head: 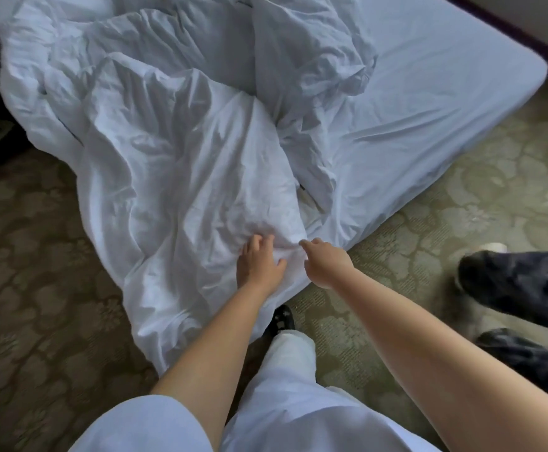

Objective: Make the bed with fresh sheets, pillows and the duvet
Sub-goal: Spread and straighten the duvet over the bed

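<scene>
A crumpled white duvet [174, 151] lies heaped across the bed and spills over its near corner onto the carpet. The mattress [445, 102] under it wears a smooth white fitted sheet. My left hand [259, 262] rests on the duvet at the bed's corner, fingers spread and slightly bent into the cloth. Right beside it, my right hand [324, 262] pinches a fold of the duvet between thumb and fingertips. The corner of the mattress under the hands is hidden by fabric.
Patterned green carpet [461, 197] surrounds the bed. Another person's legs in dark trousers [520, 288] stand at the right, close to the bed's side. My own white trouser leg and black shoe [282, 318] are at the bed's corner. A dark wall base [527, 34] runs behind the bed.
</scene>
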Available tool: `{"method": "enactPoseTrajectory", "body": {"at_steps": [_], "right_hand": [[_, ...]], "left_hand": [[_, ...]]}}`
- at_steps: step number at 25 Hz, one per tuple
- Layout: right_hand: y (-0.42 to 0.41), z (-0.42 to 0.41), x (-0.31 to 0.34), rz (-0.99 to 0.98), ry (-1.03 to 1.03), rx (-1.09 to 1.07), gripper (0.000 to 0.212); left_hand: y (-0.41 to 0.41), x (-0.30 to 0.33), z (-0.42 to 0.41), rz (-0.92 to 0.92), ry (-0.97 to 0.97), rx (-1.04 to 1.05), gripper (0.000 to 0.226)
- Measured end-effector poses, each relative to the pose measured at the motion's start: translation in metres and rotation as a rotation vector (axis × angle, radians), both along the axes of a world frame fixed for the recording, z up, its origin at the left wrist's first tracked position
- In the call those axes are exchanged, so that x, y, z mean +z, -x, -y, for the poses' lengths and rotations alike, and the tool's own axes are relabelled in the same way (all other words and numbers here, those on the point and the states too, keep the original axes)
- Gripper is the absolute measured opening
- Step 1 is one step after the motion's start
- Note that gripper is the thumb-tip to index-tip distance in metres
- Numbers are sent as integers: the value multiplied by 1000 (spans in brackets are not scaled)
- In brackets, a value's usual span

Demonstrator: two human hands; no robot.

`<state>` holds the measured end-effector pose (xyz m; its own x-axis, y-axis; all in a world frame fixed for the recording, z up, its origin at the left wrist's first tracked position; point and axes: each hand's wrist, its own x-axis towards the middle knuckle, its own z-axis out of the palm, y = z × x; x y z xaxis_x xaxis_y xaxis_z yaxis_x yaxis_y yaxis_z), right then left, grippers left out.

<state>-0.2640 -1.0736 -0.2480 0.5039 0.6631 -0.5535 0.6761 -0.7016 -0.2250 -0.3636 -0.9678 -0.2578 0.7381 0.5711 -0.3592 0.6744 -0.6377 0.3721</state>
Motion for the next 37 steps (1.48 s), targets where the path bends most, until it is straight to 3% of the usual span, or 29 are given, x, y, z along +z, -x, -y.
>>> {"method": "enactPoseTrajectory", "body": {"at_steps": [6,9,13,16,20,24,27,31,37], "right_hand": [[-72,-22,-13,12,-13,-196,44],[-96,-35,-19,-9,-35,-222,48],[-125,-48,-30,11,-54,-115,56],[-145,-58,-45,42,-85,-95,66],[-162,-67,-66,-16,-69,22,70],[-185,-85,-79,58,28,265,71],[-204,-93,-80,10,-9,277,64],[-213,-84,-64,-20,-120,199,35],[-225,-54,-15,2,-232,97,27]], "left_hand": [[-77,-17,-13,141,-242,44,55],[-97,-19,-18,-35,-189,154,80],[-117,-21,-16,-235,-216,174,95],[-125,-28,-15,-318,-273,226,94],[-142,-37,1,-356,-424,362,98],[-164,-50,6,-385,-431,442,106],[-169,-51,13,-425,-429,477,101],[-165,-42,22,-484,-354,368,90],[-159,-11,36,-458,-260,305,75]]}}
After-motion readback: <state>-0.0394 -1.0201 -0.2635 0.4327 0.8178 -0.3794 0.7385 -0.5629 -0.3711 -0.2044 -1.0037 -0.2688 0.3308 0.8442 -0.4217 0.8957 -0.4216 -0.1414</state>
